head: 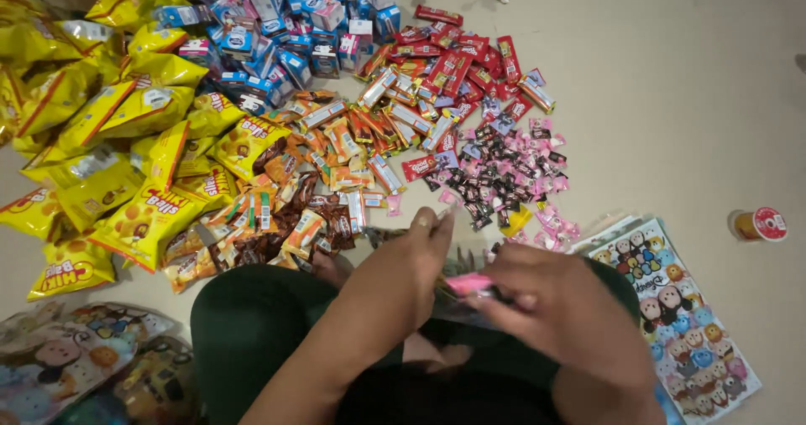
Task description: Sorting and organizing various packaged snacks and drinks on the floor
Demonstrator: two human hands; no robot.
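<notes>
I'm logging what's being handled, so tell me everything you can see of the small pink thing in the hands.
The small pink packet is a slim, glossy wrapped piece, lying roughly level and partly blurred. The right hand pinches its right end between fingertips; the left hand sits just above and left of it, over a crinkled clear wrapper. It matches the pink pieces in the pile of small sweets on the floor beyond.

right hand (558,303) blurred, perhaps pinching pink wrapper (468,284)
</notes>
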